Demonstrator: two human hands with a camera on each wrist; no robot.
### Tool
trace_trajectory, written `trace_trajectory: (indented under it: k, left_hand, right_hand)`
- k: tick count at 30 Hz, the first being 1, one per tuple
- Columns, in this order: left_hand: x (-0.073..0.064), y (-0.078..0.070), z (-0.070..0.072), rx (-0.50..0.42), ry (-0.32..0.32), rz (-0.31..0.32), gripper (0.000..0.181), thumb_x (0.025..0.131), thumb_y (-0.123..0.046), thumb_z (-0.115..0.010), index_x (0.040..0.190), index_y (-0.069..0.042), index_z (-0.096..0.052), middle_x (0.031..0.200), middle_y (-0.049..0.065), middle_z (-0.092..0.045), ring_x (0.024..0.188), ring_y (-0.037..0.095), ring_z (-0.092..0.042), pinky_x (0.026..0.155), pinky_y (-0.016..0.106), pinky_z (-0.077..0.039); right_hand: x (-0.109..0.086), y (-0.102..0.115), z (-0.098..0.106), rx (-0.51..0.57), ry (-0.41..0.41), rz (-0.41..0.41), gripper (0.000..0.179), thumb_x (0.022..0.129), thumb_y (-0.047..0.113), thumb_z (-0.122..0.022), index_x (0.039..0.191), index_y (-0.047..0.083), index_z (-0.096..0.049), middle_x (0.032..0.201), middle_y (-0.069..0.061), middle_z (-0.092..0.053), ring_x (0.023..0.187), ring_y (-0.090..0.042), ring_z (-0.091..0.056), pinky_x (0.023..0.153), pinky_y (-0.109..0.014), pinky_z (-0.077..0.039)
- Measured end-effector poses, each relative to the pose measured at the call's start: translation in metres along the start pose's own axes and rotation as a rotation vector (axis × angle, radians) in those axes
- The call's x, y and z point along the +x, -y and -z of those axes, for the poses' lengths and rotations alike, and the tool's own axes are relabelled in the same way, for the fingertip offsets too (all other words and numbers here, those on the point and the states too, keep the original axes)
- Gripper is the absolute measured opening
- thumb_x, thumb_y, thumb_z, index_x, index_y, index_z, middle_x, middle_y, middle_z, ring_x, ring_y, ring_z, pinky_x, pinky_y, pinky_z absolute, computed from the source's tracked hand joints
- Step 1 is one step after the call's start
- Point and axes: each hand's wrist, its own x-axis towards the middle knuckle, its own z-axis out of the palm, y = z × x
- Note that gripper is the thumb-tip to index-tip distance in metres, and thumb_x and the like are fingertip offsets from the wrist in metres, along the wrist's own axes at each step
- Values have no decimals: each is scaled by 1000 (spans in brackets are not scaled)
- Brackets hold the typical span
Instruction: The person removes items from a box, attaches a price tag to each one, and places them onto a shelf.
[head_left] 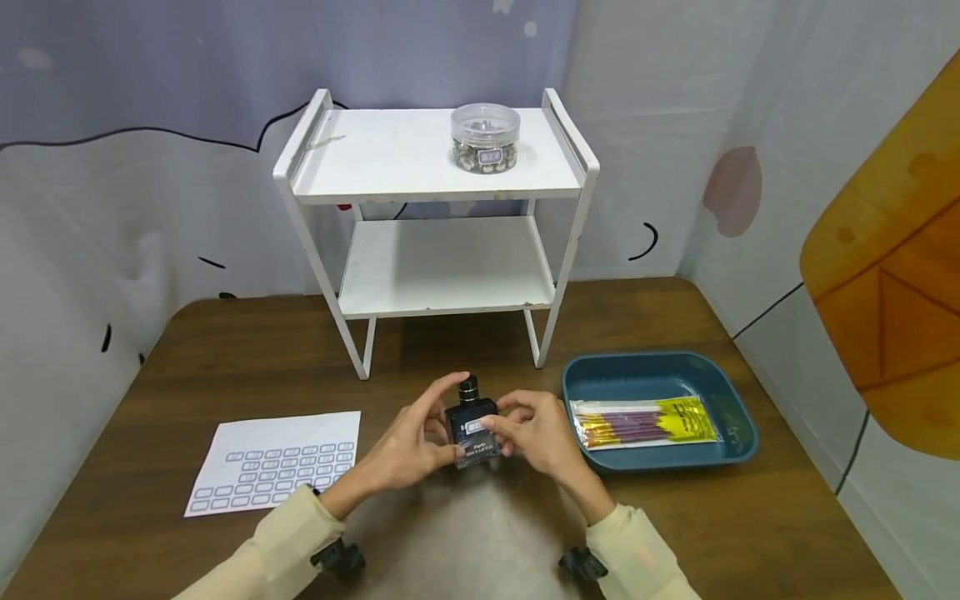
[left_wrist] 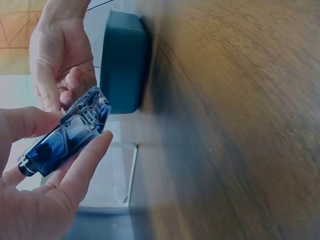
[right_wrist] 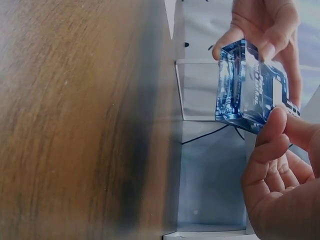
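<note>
A dark blue glass perfume bottle with a black cap is held up over the table in front of the shelf. My left hand grips it, its thumb along the lower side and a fingertip up at the cap. From the other side my right hand has its thumb at the small white label on the bottle's front, with the other fingers bent. Blue liquid shows through the glass of the bottle in the left wrist view. In the right wrist view the bottle's thick base faces the camera.
A white two-tier shelf stands behind, with a clear lidded jar on its top. At right sits a blue tray with a yellow-and-clear packet of sticks. A sheet of labels lies at left.
</note>
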Motion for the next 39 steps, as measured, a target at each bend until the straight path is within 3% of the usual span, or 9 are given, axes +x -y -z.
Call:
trace_trajectory:
  k: [7, 10, 12, 17, 20, 24, 29, 33, 39]
  left_hand:
    - [-3, 6, 3, 59, -2, -3, 92, 77, 10, -76, 153, -17, -31, 84, 12, -61, 73, 15, -65, 71, 29, -57]
    - [-6, 8, 5, 78, 4, -10, 93, 78, 8, -75, 154, -19, -29, 82, 9, -60, 73, 14, -64, 69, 28, -56]
    - [-7, 9, 6, 88, 8, -12, 93, 79, 7, -76, 155, -19, -29, 81, 8, -59, 72, 14, -63, 68, 28, -55]
    - [-9, 10, 6, 93, 13, -15, 93, 79, 6, -76, 156, -18, -28, 81, 7, -56, 71, 13, -61, 65, 28, -54]
    - [-8, 10, 7, 87, 12, -24, 94, 79, 7, -76, 156, -19, -28, 81, 8, -57, 71, 13, -61, 64, 27, -54]
    - [-7, 10, 7, 74, 12, -24, 94, 79, 7, -76, 156, -20, -28, 82, 10, -57, 71, 14, -61, 63, 26, -54]
    - [-7, 10, 6, 32, 21, -22, 93, 79, 9, -75, 156, -18, -28, 85, 11, -57, 74, 14, -62, 64, 26, -58]
    - [-6, 9, 4, -24, 39, -20, 94, 79, 12, -72, 156, -18, -27, 88, 13, -58, 77, 15, -64, 67, 27, -60]
    - [-4, 7, 2, -49, 55, -13, 94, 79, 13, -72, 156, -19, -27, 91, 15, -56, 80, 17, -63, 72, 28, -61]
  right_hand:
    - [1, -1, 4, 21, -31, 60, 19, 87, 10, -76, 96, -6, -71, 64, -17, -69, 47, -15, -61, 44, -22, -43]
    - [2, 3, 13, 109, -139, 179, 18, 89, 7, -74, 102, -6, -70, 73, -23, -71, 51, -10, -64, 46, -22, -49]
    - [6, 6, 22, 138, -245, 317, 20, 89, 2, -72, 106, -7, -70, 80, -26, -72, 56, -7, -67, 50, -21, -52]
    - [24, 21, 52, -77, -483, 644, 38, 85, -7, -73, 122, -7, -65, 99, -22, -74, 82, -18, -72, 67, -15, -54]
    - [37, 31, 72, -245, -545, 735, 55, 83, -6, -75, 135, -3, -58, 117, -23, -68, 101, -32, -67, 79, -23, -55]
    - [56, 39, 93, -351, -519, 747, 74, 85, -2, -75, 151, 5, -41, 134, -25, -57, 115, -39, -60, 85, -42, -54]
    - [77, 39, 102, -352, -404, 748, 89, 87, -4, -72, 159, 16, -24, 131, -29, -58, 111, -43, -62, 87, -54, -54]
    - [91, 36, 103, -341, -354, 787, 95, 88, -6, -70, 161, 27, -17, 121, -29, -64, 97, -40, -68, 81, -50, -56]
    - [100, 37, 103, -312, -364, 838, 94, 89, -10, -66, 160, 30, -20, 91, -24, -66, 77, -35, -69, 69, -23, -54]
